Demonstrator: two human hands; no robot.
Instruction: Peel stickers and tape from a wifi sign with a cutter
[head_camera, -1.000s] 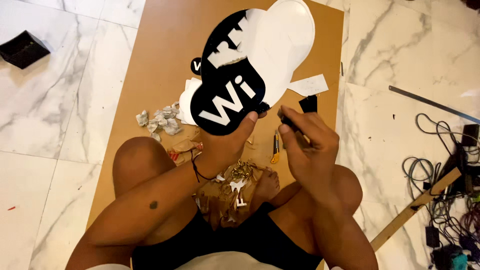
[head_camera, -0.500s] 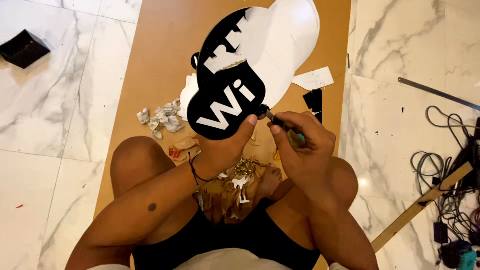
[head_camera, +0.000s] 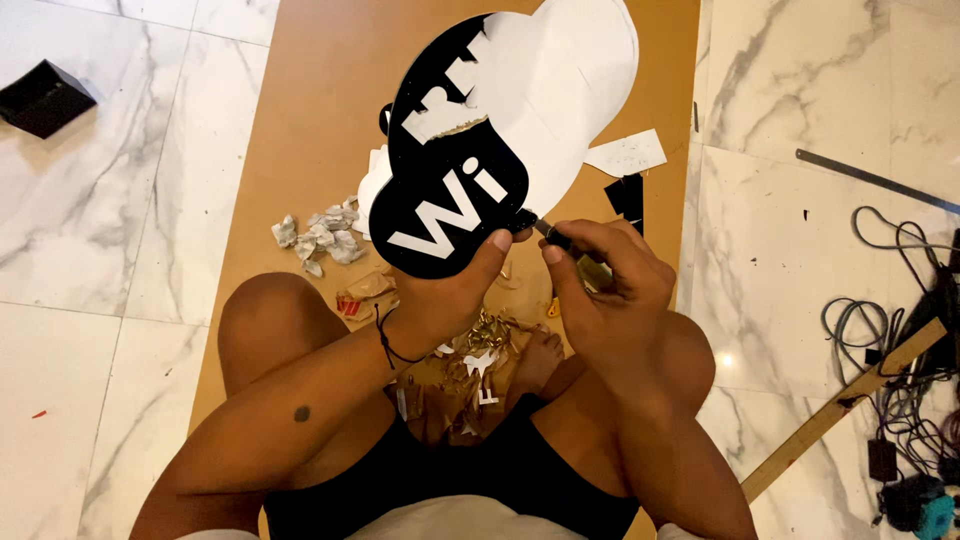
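Sitting cross-legged on a brown board (head_camera: 300, 120) laid over the marble floor (head_camera: 100, 260), you held a cloud-shaped sign (head_camera: 500, 130) tilted up off the board. Your left hand (head_camera: 455, 295) closed its grip on the sign's lower edge, thumb on the black face, apparently to steady it. Your right hand (head_camera: 605, 280) pinched a slim knife (head_camera: 556, 238), its tip touching that edge. Crumpled paper scraps (head_camera: 320, 238) lay just beside your knee; cables (head_camera: 900, 340) sat well apart.

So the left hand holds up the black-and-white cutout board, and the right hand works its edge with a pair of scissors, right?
Not quite. The head view shows the right hand gripping a slim knife-like cutting tool, not scissors. The left hand does hold up the black-and-white cutout board.
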